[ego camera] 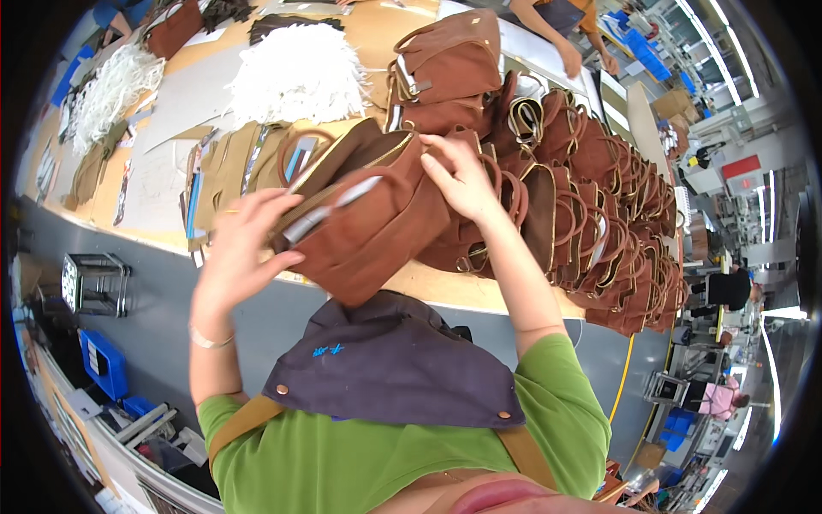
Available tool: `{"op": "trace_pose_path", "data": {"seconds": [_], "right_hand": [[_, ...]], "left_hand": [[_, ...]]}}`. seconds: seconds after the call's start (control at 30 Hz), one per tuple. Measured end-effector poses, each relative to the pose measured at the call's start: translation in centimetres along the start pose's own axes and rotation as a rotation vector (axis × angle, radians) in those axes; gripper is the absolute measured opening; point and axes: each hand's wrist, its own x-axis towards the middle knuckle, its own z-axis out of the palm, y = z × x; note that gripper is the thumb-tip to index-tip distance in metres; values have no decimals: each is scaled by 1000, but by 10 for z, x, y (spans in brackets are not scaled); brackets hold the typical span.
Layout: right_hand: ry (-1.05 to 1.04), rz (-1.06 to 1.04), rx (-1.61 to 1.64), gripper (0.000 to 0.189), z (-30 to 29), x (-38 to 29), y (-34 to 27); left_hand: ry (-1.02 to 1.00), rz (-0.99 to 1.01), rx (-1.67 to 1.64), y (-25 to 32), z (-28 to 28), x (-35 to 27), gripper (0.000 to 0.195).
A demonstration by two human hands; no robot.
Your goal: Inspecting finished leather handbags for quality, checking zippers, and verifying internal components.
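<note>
Before me a brown handbag (379,234) tilts over the table's near edge, its gold-toothed zipper open and a white strip around its handle. My left hand (247,247) is at the bag's left end, fingers spread and slightly blurred; whether it grips the bag is unclear. At the opposite end, my right hand (459,173) pinches the upper corner beside the zipper between thumb and fingers. Several similar brown bags (578,212) stand packed together to the right. Another brown bag (449,58) lies on top of others behind my right hand.
A heap of white strips (295,74) and stacked olive fabric pieces (225,160) lie on the wooden table (154,228). Across the table, a co-worker's hand (569,59) is near the bags. A metal stool (96,283) and blue bin (103,363) stand at left.
</note>
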Motion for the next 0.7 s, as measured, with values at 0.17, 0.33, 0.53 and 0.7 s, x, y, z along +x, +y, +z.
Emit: {"op": "trace_pose_path", "data": {"seconds": [0.17, 0.33, 0.53, 0.7], "right_hand": [[-457, 421, 159, 90, 80, -39, 8], [-429, 837, 816, 93, 85, -24, -24], [-312, 570, 882, 73, 59, -19, -43], [-328, 718, 882, 73, 76, -43, -24]], "left_hand": [[-67, -178, 127, -29, 128, -34, 80], [135, -5, 0, -4, 130, -30, 36], [315, 162, 82, 32, 140, -12, 24], [74, 158, 89, 13, 169, -17, 23]]}}
